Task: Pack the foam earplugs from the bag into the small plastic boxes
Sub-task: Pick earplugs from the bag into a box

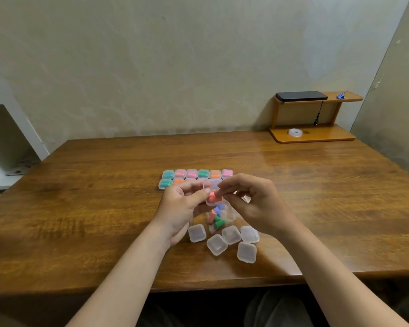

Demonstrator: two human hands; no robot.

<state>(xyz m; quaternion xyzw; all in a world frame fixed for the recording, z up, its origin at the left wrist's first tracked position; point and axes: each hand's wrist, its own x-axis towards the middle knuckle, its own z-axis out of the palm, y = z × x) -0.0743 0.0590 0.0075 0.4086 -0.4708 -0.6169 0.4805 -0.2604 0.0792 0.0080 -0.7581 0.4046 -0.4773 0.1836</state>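
I read this as the filling step: one box is being loaded in the air above the counter (104, 208), with many already done. Beyond my left fingers (198, 195), two rows of filled boxes (180, 173) sit closed on the counter, green, pink and orange foam showing through. The near row runs behind both hands, so I cannot count it.

My left hand (177, 206) curls round the open box (210, 184), with the thumb at its left edge and the lid standing up at the far side. The pink earplug (214, 198) sits in the mouth of that box, right at the left thumb tip. My right fingers (232, 183) pinch it, reaching in from the right. I cannot tell whether another plug lies under it.

Under both sets of fingertips, on the counter, lies the clear bag (232, 215), with a few pink, blue and green plugs inside. My right hand (257, 206) grasps nothing but that one plug. Nearer to me than the bag, five empty boxes (217, 244) lie shut in a loose cluster.

Next, I judge, the plug must be seated below the rim. Then the right fingers let go and fold the lid down until it snaps. Springy foam could rise and jam the lid.
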